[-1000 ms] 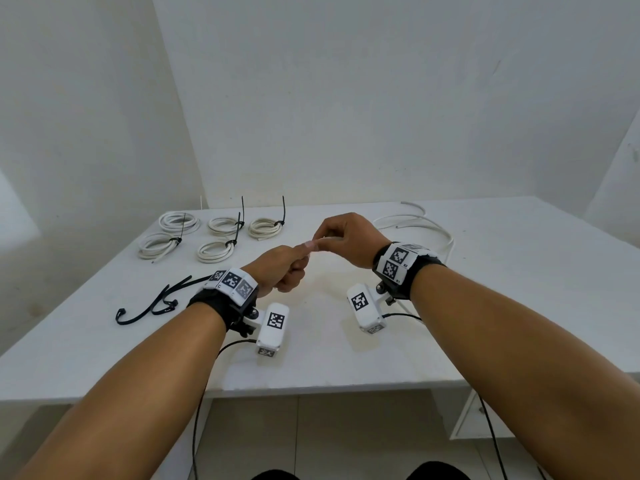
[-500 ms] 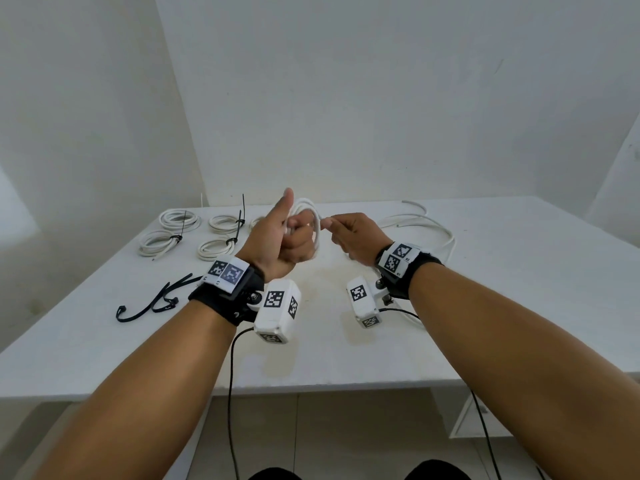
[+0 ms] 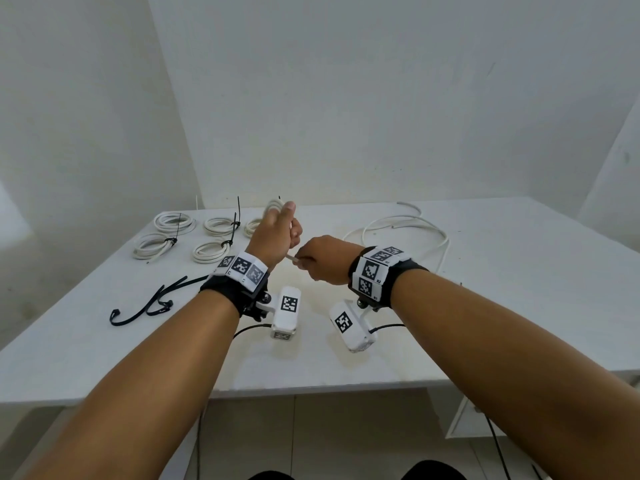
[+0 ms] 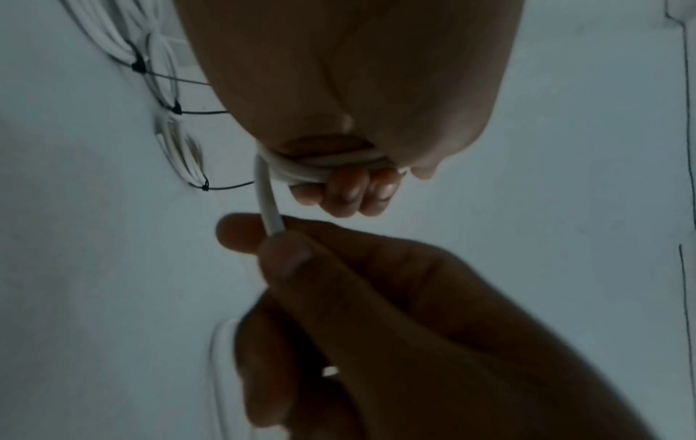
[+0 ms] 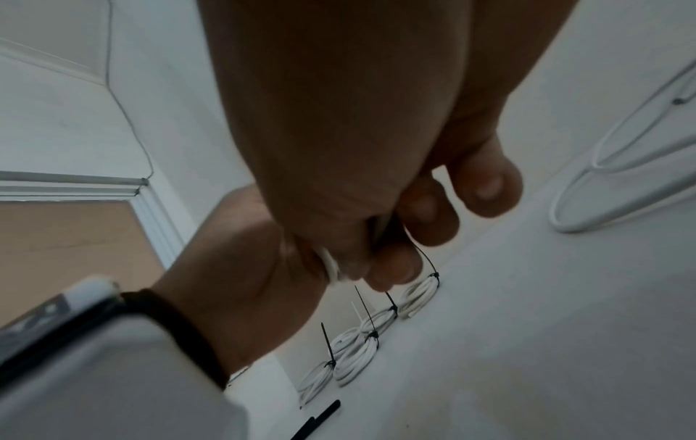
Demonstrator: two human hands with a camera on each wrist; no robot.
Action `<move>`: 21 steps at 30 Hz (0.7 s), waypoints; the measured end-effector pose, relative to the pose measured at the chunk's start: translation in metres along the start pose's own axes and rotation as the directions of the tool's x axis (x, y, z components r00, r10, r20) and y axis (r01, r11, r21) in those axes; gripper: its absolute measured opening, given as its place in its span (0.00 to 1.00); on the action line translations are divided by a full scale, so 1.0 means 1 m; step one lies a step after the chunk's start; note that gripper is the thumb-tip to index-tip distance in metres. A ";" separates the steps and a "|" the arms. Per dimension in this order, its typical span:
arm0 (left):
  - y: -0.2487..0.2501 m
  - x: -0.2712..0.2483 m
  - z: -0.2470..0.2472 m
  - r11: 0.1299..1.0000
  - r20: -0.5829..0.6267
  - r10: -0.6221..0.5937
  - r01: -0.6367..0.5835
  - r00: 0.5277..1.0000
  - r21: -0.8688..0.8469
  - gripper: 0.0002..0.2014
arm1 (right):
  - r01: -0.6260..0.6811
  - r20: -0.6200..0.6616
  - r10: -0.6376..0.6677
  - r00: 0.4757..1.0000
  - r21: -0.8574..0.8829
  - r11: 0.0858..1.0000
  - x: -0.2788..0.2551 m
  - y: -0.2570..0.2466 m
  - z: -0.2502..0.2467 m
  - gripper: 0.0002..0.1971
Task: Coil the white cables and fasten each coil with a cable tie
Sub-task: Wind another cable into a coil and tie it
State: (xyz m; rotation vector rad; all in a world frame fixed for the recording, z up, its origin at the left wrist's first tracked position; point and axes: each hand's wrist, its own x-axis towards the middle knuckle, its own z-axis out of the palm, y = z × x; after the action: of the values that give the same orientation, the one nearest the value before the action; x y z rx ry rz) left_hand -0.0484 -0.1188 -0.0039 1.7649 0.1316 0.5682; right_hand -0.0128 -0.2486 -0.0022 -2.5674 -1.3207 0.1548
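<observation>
Head view shows our left hand (image 3: 277, 233) raised, its fingers (image 4: 344, 190) curled through the wound turns of the white cable (image 4: 265, 202). From those turns the free run slants down and right into our right hand (image 3: 323, 259), pinched between thumb and forefinger. The right hand, just below the left fingers, stands nearer for laying the next turn.
</observation>
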 end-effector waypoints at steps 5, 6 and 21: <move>0.002 -0.003 -0.002 0.953 0.004 -0.077 0.072 0.997 0.294 0.18 | 0.065 -0.176 -0.059 0.983 0.031 0.997 -0.008 -0.004 -0.014 0.08; 0.000 -0.001 -0.003 0.934 0.027 -0.089 0.074 0.996 0.349 0.18 | 0.095 -0.226 -0.083 0.971 0.043 0.995 -0.010 -0.005 -0.016 0.07; 0.008 -0.023 -0.007 0.966 0.576 -0.254 0.231 0.777 0.114 0.35 | 0.309 -0.461 -0.116 0.880 0.370 0.876 -0.014 0.020 -0.020 0.09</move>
State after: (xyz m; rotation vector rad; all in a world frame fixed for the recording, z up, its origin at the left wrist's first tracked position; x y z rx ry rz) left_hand -0.0734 -0.1230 -0.0026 1.8466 -0.0664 -0.1892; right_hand -0.0012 -0.2750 0.0110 -1.9181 -1.2241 -0.1385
